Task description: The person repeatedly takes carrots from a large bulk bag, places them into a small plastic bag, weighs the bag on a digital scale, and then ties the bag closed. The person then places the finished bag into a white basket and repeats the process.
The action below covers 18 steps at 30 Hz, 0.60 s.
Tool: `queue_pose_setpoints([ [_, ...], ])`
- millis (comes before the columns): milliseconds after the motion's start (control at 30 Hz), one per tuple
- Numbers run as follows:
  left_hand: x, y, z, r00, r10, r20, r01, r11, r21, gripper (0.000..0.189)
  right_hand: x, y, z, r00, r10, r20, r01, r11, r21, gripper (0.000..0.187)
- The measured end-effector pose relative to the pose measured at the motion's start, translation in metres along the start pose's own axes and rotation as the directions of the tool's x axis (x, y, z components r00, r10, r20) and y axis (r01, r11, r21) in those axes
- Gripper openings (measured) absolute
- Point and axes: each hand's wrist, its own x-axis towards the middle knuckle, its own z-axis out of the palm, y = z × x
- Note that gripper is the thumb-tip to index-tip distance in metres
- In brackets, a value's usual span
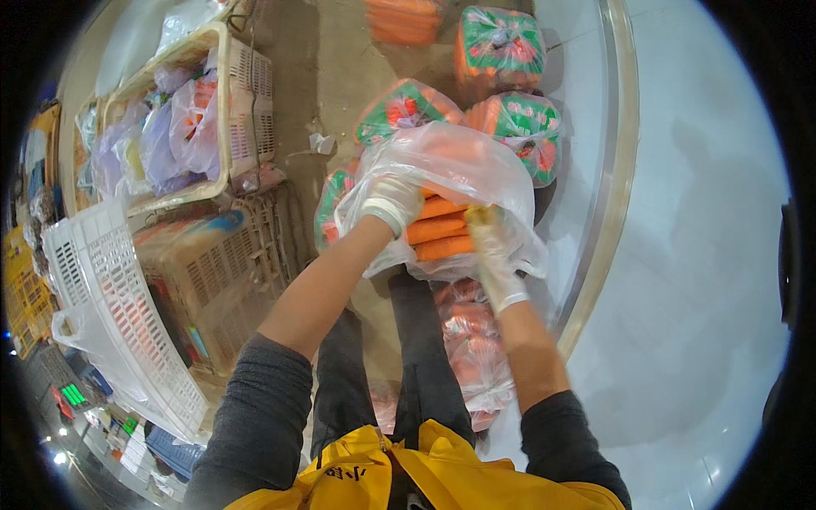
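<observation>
A clear plastic bag (472,156) lies wide at its mouth before me, with several carrots (441,231) stacked inside. My left hand (394,201), in a whitish glove, is at the bag's left side, its fingers curled by the film and the carrots' left ends. Gloved too, with yellowish stained fingertips, my right hand (492,252) is at the carrots' right ends; it is blurred, and its grip cannot be made out. Just beyond the bag sit tied bags of carrots with green printed panels (408,115), and another such bag (500,48) stands farther off.
At the left stands a cream plastic crate (224,115) full of bagged produce, near a white perforated basket (121,274) and a brown crate (204,280). Bagged carrots (478,357) lie beside my legs. A pale curved edging (621,159) runs along the right, before a whitish surface.
</observation>
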Motion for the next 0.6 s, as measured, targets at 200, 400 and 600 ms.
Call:
queue_pose_setpoints([
  [200, 0.037, -0.014, 0.053, 0.988, -0.081, -0.133, 0.031, 0.94, -0.339, 0.043, 0.017, -0.01, 0.124, 0.777, 0.533, -0.337, -0.47, 0.845, 0.253, 0.027],
  [400, 0.05, -0.003, 0.043, 0.992, 0.121, -0.025, -0.123, 0.988, -0.093, 0.044, 0.028, 0.025, 0.095, 0.845, 0.531, -0.062, -0.359, 0.65, 0.67, 0.022],
  [600, 0.065, -0.017, 0.044, 0.988, 0.076, -0.136, -0.09, 0.99, -0.105, 0.043, 0.035, 0.026, 0.07, 0.85, 0.472, 0.235, -0.498, 0.572, 0.652, 0.027],
])
